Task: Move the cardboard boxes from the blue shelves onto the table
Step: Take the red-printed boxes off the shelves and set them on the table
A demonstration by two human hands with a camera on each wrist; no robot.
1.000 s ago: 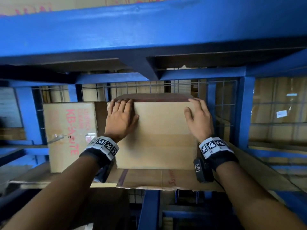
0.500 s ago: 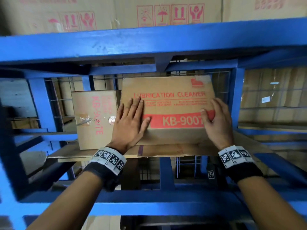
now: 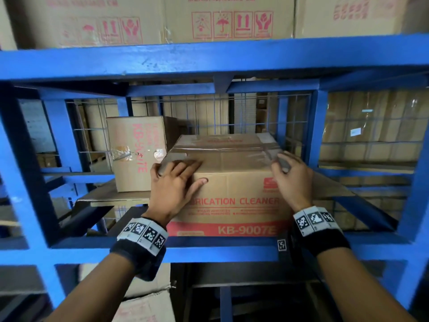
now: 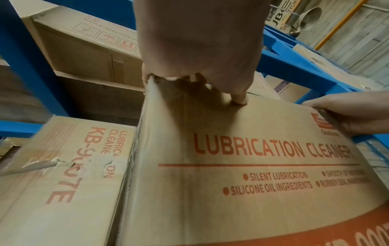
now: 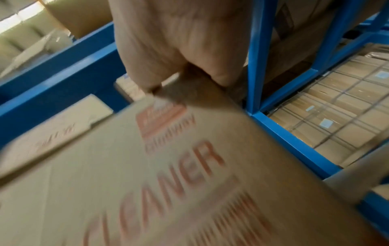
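Note:
A brown cardboard box (image 3: 234, 182) printed "LUBRICATION CLEANER KB-9007E" in red stands at the front of the middle blue shelf (image 3: 220, 249). My left hand (image 3: 174, 182) grips its top left front corner, fingers hooked over the top edge, thumb on the front face. My right hand (image 3: 290, 177) grips the top right corner the same way. In the left wrist view the left hand (image 4: 195, 69) curls over the box (image 4: 252, 158) edge. The right wrist view is blurred; the right hand (image 5: 174, 66) holds the box (image 5: 168, 174) corner.
A second box (image 3: 137, 152) of the same kind stands behind and to the left on the same shelf, close beside the held one. Larger cartons (image 3: 209, 19) fill the shelf above. A blue upright (image 3: 318, 129) stands just right of my right hand. Wire mesh (image 3: 232, 112) backs the bay.
The box has been tipped upright and drawn toward the shelf's front edge. Both hands shifted from lying flat on its face to gripping its top corners. The view pulled back.

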